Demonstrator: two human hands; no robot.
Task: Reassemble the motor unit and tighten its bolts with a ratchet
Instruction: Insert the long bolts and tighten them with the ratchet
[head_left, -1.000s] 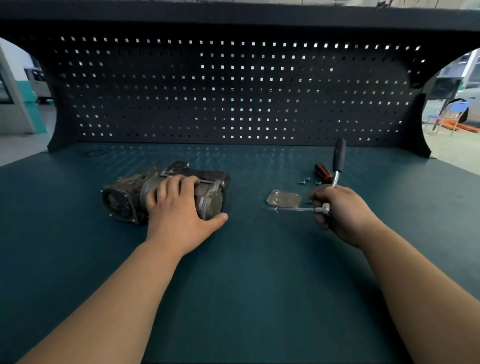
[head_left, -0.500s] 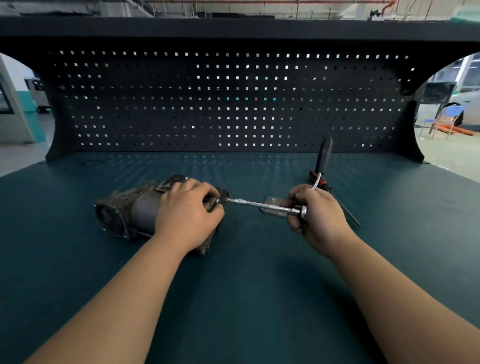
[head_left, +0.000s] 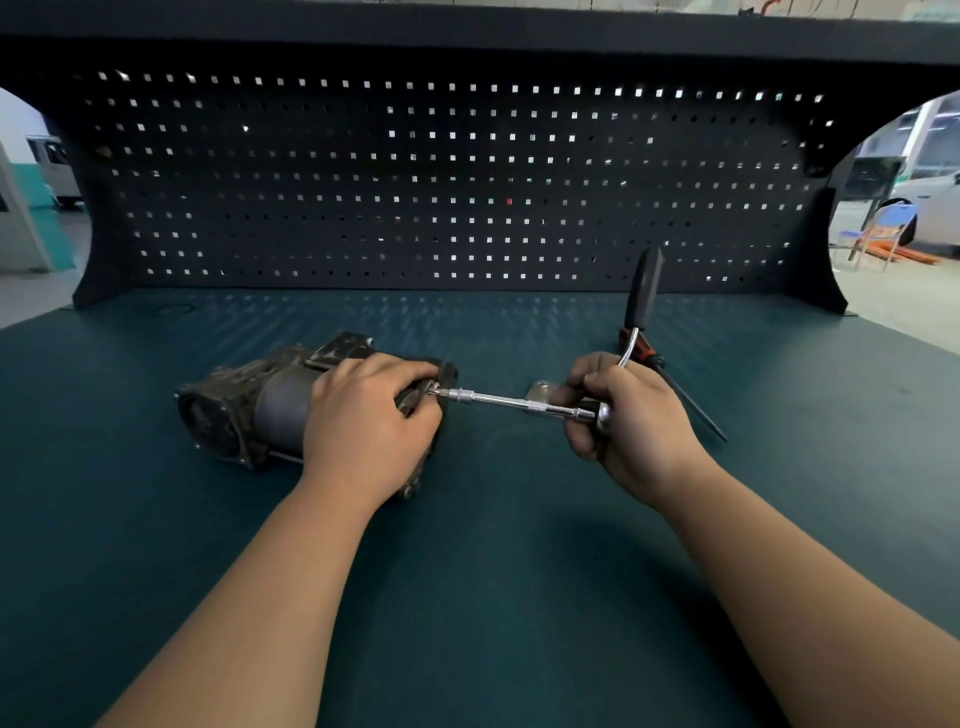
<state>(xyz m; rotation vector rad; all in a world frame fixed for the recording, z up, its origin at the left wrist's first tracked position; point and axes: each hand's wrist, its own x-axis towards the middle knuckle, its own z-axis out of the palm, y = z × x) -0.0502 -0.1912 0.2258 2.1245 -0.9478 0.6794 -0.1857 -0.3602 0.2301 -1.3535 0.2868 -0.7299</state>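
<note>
Fingers of the left hand curl over the right end of the motor unit, fingertips meeting the tip of the extension bar. The right hand wraps the head of the ratchet, whose black handle stands upright. The motor unit lies on its side, left of centre on the green workbench. Behind the bar lie a small metal plate and a screwdriver (both partly hidden by the right hand), before a pegboard. A second ago the bar lay by the plate, apart from the motor.
</note>
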